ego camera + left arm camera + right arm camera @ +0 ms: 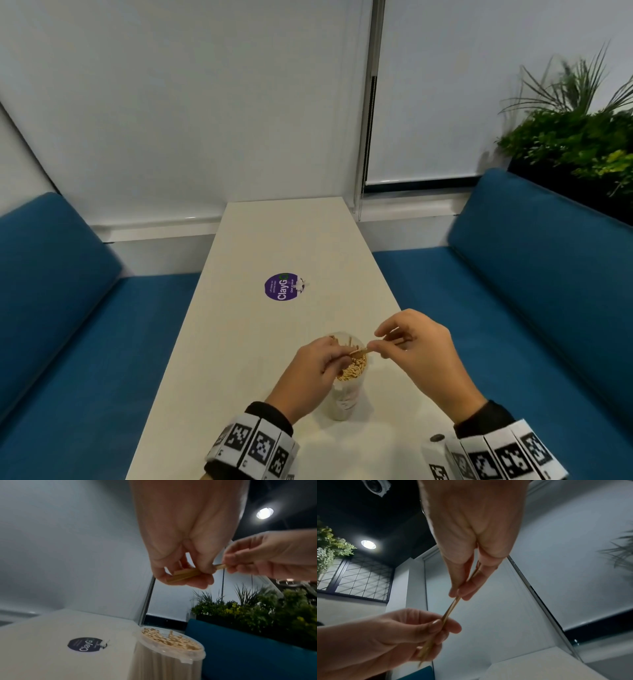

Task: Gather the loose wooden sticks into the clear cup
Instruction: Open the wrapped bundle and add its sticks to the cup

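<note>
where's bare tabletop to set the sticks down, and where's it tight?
Free: the table between the purple sticker and the far edge; also left of the clear cup. Tight: above the cup, where left hand and right hand pinch the sticks.

Above the clear cup [346, 394], both hands meet over its mouth, the left hand [308, 373] covering its near left rim. The white table [291, 240] lies open beyond, only a flat purple sticker [281, 287] on it; blue benches [61, 308] flank both sides.
</note>
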